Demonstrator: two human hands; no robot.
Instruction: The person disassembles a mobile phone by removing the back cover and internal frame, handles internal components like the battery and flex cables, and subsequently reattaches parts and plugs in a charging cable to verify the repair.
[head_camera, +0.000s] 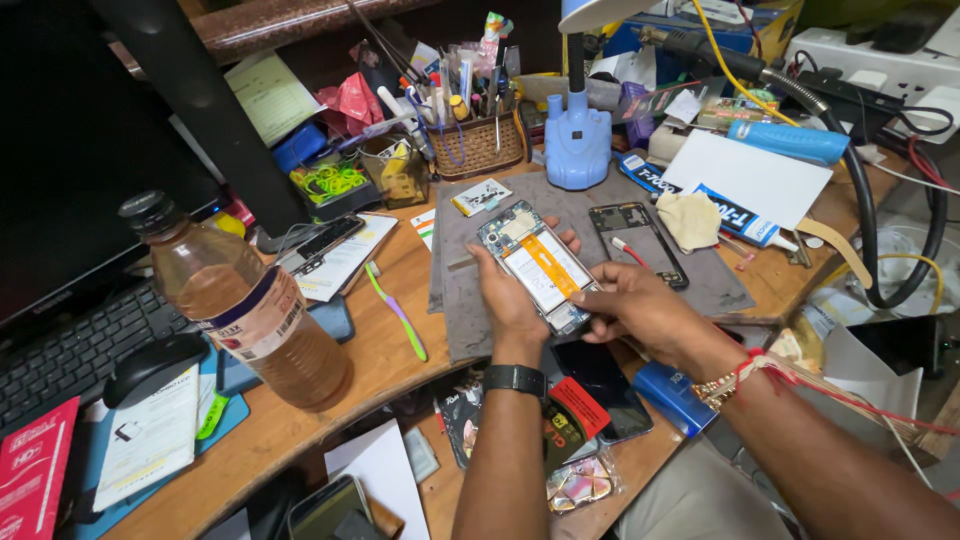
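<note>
Above the grey mat (600, 215), 2 hands grip the opened phone (537, 266).

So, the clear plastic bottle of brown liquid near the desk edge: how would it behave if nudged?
The clear plastic bottle of brown liquid looks mostly full, so probably heavy. Tall and narrow, it seems apt to tip. It stands close to the wooden desk's front edge, so it could well fall off.
</note>
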